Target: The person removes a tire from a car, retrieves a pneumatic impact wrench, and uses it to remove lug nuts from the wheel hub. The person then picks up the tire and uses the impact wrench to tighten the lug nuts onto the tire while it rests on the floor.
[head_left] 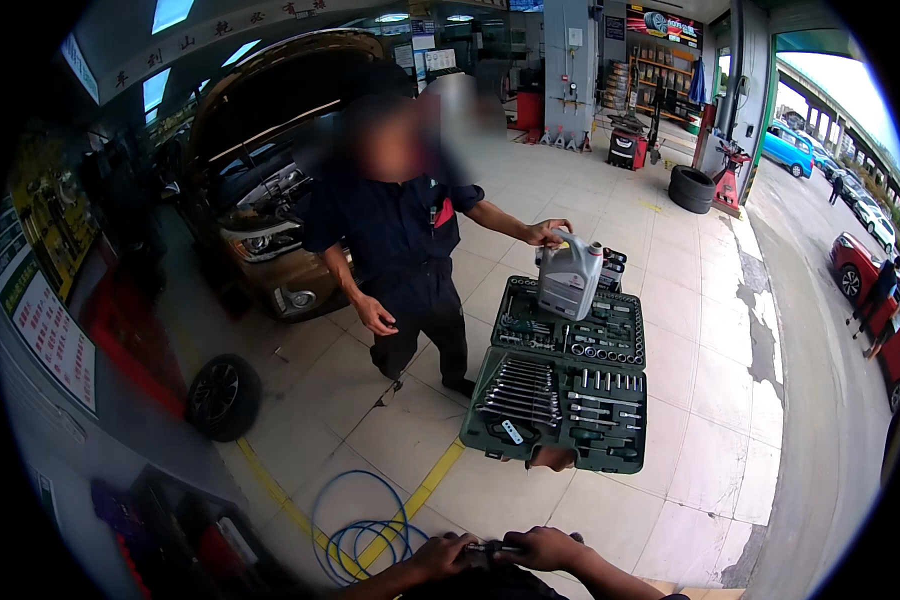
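Observation:
Low at the bottom edge, my left hand (445,555) and my right hand (538,549) are closed around a small dark metal object (490,549), possibly a tool, held close to my body. Ahead of my hands lies an open green tool case (610,390) with rows of wrenches, sockets and bits. A co-worker (380,240) in dark clothes stands left of the case, a hand (548,233) on the handle of a grey plastic jug (570,285) over the case's far half.
A gold car (260,255) with raised hood stands behind the co-worker. A loose wheel (220,398), coiled blue hose (360,540) and dark cart (170,520) are at left. Stacked tires (690,190) and a red stand (730,180) are near the open doorway, with cars outside.

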